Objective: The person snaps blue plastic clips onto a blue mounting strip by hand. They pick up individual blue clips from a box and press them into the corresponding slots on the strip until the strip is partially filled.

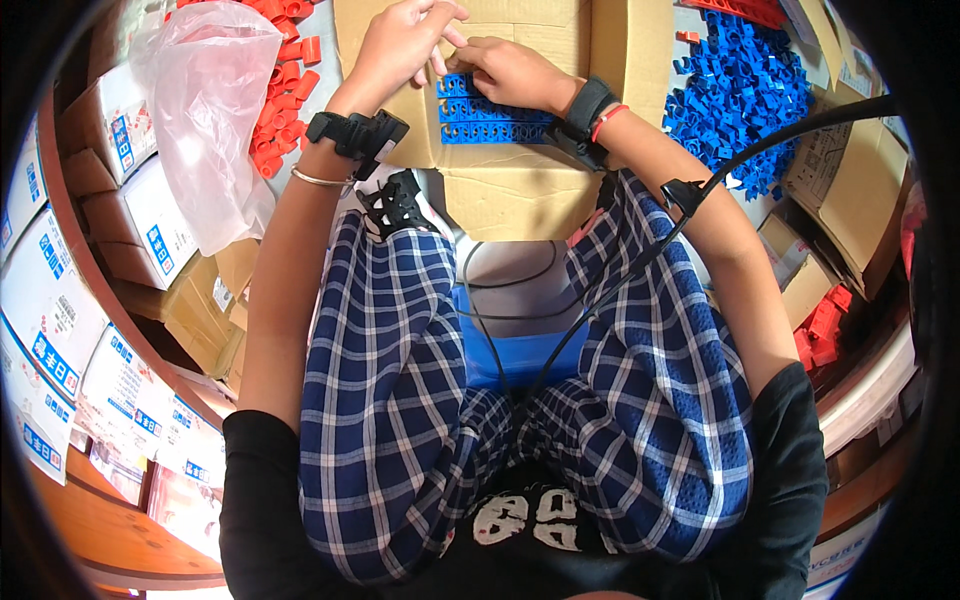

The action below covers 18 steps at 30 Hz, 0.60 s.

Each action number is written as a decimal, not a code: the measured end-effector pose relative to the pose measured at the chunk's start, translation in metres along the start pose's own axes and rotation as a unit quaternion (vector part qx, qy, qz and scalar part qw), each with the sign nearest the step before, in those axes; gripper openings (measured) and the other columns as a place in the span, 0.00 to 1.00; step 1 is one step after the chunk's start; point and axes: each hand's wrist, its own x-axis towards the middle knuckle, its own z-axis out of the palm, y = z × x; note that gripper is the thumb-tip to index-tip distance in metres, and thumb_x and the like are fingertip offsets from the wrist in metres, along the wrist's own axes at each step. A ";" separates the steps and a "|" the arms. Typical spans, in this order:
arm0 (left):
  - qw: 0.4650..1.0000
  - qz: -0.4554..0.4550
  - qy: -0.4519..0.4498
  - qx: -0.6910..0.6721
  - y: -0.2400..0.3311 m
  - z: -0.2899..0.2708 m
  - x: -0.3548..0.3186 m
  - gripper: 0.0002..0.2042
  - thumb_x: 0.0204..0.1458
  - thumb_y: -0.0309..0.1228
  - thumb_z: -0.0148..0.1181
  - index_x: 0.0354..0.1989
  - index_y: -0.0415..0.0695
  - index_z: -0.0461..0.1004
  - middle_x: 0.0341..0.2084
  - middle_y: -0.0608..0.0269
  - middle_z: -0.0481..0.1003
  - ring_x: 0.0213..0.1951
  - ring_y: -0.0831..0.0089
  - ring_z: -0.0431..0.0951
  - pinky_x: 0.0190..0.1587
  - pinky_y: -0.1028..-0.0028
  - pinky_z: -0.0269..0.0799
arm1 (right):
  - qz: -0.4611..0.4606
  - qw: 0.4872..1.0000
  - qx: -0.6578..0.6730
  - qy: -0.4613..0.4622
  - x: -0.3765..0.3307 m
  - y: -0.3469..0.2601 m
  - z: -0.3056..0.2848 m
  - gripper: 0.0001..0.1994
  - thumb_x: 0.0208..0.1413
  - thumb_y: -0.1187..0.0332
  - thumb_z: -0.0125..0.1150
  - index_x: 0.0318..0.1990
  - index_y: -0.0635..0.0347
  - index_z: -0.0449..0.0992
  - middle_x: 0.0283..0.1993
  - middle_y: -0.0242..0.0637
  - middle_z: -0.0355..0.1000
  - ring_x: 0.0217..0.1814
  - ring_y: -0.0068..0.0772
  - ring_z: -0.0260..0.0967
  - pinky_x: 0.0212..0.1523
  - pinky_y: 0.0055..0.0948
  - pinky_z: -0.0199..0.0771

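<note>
In front of me stands an open cardboard box [535,185], its near flap folded down toward my feet. Blue plastic pipe clips [490,132] lie in neat rows inside it. My right hand [515,75] is bent over the far row, thumb and fingers closed around clips there. Above the box's left side is my left hand [405,45], its fingers apart and pointing right, near the right fingertips. Nothing shows in the left hand. The right hand covers part of the far rows.
Loose blue clips [740,95] are heaped right of the box, and red pipe fittings [285,110] lie to its left beside a translucent plastic bag [205,120]. White cartons [70,310] are stacked at the far left. A black cable [780,135] crosses over my right forearm.
</note>
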 end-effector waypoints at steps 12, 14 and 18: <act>1.000 0.000 -0.002 -0.013 -0.004 -0.002 0.002 0.16 0.60 0.39 0.45 0.45 0.41 0.72 0.31 0.57 0.76 0.16 0.82 0.72 0.13 0.85 0.61 | -0.005 0.996 -0.037 -0.079 0.013 0.006 0.002 0.21 0.44 0.79 0.49 0.48 0.54 0.75 0.41 0.41 0.72 0.49 0.45 0.66 0.51 0.40 0.68; 1.000 -0.001 -0.003 -0.017 -0.005 -0.003 0.001 0.16 0.60 0.39 0.45 0.45 0.41 0.72 0.31 0.58 0.76 0.16 0.82 0.72 0.13 0.85 0.61 | -0.020 0.997 -0.023 -0.067 0.017 0.005 0.003 0.18 0.45 0.78 0.49 0.46 0.55 0.76 0.40 0.44 0.73 0.48 0.48 0.67 0.50 0.41 0.68; 1.000 0.006 -0.004 -0.010 -0.003 -0.001 0.002 0.16 0.60 0.39 0.45 0.46 0.40 0.72 0.31 0.58 0.76 0.16 0.82 0.72 0.13 0.85 0.61 | -0.008 0.998 0.009 -0.053 0.021 0.011 0.006 0.14 0.48 0.77 0.50 0.44 0.62 0.74 0.39 0.51 0.72 0.44 0.52 0.69 0.49 0.42 0.68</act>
